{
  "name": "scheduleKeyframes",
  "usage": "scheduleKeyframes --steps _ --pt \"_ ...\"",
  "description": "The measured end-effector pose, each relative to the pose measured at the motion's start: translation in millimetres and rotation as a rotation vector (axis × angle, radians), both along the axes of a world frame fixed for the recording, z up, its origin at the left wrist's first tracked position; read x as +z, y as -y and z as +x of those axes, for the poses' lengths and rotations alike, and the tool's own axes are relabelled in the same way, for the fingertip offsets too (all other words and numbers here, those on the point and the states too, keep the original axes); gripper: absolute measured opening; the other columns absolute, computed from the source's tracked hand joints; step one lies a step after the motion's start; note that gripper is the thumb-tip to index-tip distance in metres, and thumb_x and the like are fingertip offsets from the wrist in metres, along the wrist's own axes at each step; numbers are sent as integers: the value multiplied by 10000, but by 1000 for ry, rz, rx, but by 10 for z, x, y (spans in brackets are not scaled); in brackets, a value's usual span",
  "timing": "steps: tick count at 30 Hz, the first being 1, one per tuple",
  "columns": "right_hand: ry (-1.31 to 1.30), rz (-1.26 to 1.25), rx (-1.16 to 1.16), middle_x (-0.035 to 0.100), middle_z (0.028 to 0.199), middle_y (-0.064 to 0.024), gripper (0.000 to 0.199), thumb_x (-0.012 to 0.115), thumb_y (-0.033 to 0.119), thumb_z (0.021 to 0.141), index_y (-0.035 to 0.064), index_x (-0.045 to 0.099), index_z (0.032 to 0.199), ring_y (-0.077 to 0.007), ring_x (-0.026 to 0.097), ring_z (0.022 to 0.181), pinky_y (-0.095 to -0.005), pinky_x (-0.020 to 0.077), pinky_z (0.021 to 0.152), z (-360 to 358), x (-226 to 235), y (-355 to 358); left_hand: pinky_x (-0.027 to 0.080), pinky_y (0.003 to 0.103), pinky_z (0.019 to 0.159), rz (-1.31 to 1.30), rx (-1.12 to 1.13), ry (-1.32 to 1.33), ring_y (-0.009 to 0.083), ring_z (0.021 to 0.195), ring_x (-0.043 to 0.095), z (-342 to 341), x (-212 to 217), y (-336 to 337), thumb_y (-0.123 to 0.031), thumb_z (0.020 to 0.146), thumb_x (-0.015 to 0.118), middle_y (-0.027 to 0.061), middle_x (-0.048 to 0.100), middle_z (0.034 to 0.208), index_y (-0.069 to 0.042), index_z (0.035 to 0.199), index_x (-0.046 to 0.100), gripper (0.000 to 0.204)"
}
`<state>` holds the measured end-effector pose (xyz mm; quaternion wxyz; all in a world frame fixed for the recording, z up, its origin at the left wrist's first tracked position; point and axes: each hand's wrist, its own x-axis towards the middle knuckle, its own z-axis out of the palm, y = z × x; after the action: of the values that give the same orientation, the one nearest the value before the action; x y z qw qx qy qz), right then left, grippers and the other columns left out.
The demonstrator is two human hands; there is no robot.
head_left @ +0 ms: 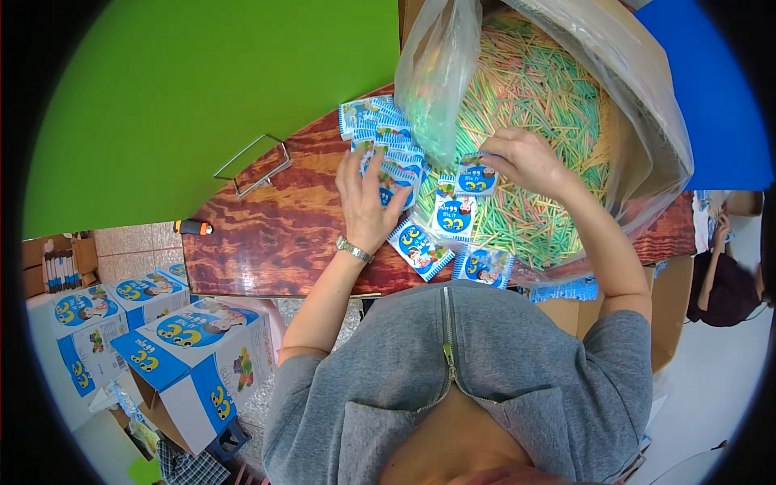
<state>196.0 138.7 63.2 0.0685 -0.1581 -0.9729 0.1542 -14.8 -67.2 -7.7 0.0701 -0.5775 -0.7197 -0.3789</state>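
My left hand [368, 198], with a metal watch at the wrist, rests over an overlapping pile of small blue-and-white packets [396, 153]. Its fingers are spread and its thumb lies across the lower edge of one packet. My right hand [525, 162] pinches the right side of a single small packet [475, 179] between thumb and fingers, above a heap of thin pastel sticks [533, 89]. Just below that packet lies another packet [454, 217]. Two more, a tilted packet [420, 249] and a packet by the table's near edge [483, 267], lie close to my body.
A clear plastic bag [440, 81] lines the big container of sticks at the right. On the glossy wooden table [267, 234] are a bent metal wire stand [257, 166] and an orange-and-black object [194, 228]. Printed cartons [194, 339] stand at the left. Another person [723, 279] is far right.
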Motion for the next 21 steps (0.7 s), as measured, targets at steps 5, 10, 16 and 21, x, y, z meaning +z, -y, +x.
scheduleKeyframes --steps 5,10,16,21 --pt "-182 -177 109 630 819 -105 145 681 163 855 30 667 913 -303 619 792 -398 485 667 -123 244 69 344 488 1052 117 -46 54 409 1258 421 160 79 -238 -176 806 728 217 477 1341 -9 1302 521 563" --pt "-303 -321 62 629 784 -123 150 701 153 849 10 661 877 -299 629 738 -386 484 643 -227 357 202 494 325 799 -92 -439 823 175 938 631 319 330 -521 -205 881 695 116 675 1018 14 1188 611 386" --pt "-311 -340 89 622 833 -167 126 659 76 842 1 631 940 -363 629 781 -440 492 681 -160 351 113 399 210 525 -238 -402 1004 7 624 476 346 420 -663 -142 826 782 -47 626 685 -13 793 662 179" --pt "-291 -297 144 630 835 -161 136 659 80 841 10 636 954 -357 641 794 -436 496 680 -220 302 -80 398 202 556 -294 -349 840 12 650 469 330 294 -715 -113 847 753 -45 620 731 -15 837 657 137"
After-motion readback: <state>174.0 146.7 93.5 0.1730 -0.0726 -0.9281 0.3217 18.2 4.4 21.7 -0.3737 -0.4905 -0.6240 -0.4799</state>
